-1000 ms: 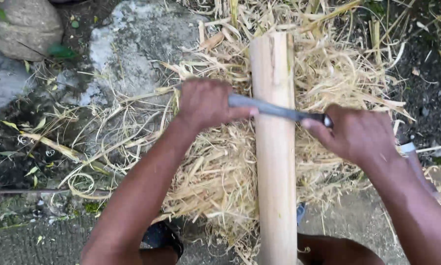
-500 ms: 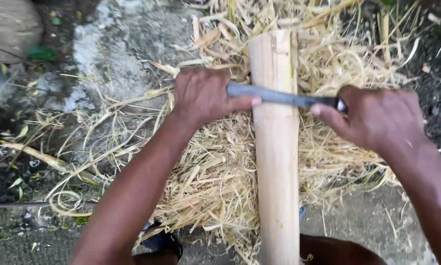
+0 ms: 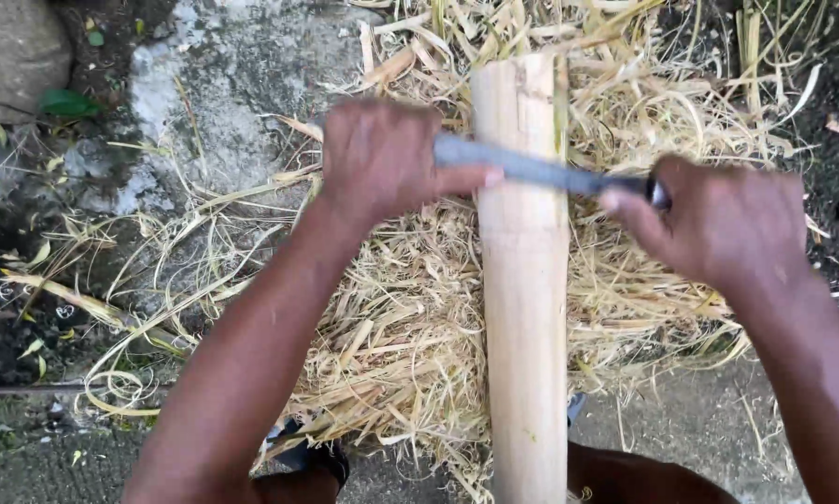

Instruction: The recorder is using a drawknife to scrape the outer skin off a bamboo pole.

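Your left hand (image 3: 377, 159) is closed on the blunt end of a grey metal blade (image 3: 531, 170), thumb lying along its back. Your right hand (image 3: 718, 219) is wrapped tight round the dark handle at the other end. Both grips pressed together on the tool.

The blade lies crosswise on a pale bamboo pole (image 3: 524, 280), touching it near the far end. The pole runs straight away from you, its near end low in view between your legs.

The pole's upper face is smooth, cream, already stripped along the visible length; a thin greenish strip shows on its far right edge. A thick heap of straw-coloured shavings (image 3: 410, 336) lies under and on both sides.

To the left, cracked concrete (image 3: 204, 103), a grey stone (image 3: 18, 56), a green leaf (image 3: 69, 103).
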